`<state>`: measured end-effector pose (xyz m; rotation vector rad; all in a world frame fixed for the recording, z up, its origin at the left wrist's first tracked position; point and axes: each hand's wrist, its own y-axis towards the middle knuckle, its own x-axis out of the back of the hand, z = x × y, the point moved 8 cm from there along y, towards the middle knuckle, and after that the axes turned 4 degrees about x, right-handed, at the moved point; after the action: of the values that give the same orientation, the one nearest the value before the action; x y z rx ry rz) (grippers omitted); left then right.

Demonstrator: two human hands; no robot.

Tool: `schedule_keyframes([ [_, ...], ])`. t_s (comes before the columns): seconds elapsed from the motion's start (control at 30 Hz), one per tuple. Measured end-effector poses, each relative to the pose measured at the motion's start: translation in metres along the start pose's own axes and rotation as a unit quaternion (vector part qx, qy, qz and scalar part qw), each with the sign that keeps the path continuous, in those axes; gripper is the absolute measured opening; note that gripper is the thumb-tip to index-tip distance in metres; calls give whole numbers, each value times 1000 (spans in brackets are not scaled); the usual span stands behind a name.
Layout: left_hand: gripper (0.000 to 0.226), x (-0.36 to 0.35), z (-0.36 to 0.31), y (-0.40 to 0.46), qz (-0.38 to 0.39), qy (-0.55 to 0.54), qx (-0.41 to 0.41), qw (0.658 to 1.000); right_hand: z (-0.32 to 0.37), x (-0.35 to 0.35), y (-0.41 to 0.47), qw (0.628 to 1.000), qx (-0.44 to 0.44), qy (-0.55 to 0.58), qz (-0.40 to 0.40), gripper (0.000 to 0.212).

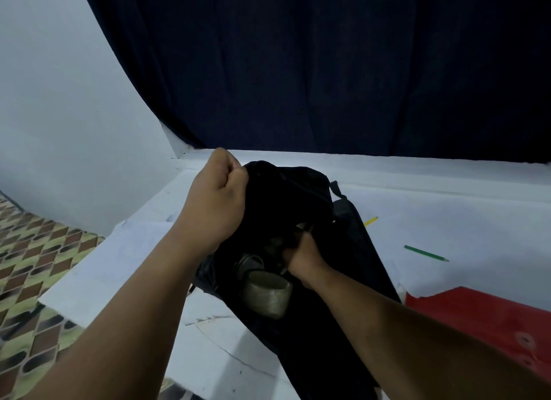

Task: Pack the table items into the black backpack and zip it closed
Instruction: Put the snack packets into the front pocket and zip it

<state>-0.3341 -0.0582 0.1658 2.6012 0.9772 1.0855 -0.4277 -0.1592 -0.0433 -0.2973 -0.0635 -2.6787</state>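
Note:
The black backpack [351, 268] lies on the white-covered table [447, 196], its mouth open toward me. My left hand [217, 199] grips the upper edge of the opening and holds it up. My right hand [301, 256] reaches inside the bag with fingers curled round something dark; what it holds is hidden by the fabric. A roll of clear tape [267, 292] and a smaller dark roll [249, 264] lie inside the opening. On the table to the right of the bag lie a green pencil [426, 253] and a yellow pencil [370, 220].
A red sheet [483, 319] covers the table's near right corner. A dark blue curtain [328, 71] hangs behind the table. At the left, the table edge drops to a patterned tile floor [32, 268].

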Motion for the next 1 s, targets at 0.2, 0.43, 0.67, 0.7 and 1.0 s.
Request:
schedule_keyframes([
  [0.2, 16, -7, 13, -11, 18, -35, 6, 999, -19, 30, -16, 971, -106, 194, -89, 30],
  [0.43, 21, -78, 40, -74, 265, -85, -19, 960, -7, 121, -100, 936, -16, 232, -263, 26],
  [0.67, 12, -123, 64, -118, 430, -36, -84, 898, 53, 111, -125, 911, 195, -253, -262, 19],
  [0.7, 9, -116, 64, -107, 389, -57, -94, 914, 52, 103, -125, 892, 198, -321, -248, 22],
  [1.0, 57, -82, 109, -41, 138, 188, -167, 958, -8, 33, -97, 799, -35, -600, -35, 45],
])
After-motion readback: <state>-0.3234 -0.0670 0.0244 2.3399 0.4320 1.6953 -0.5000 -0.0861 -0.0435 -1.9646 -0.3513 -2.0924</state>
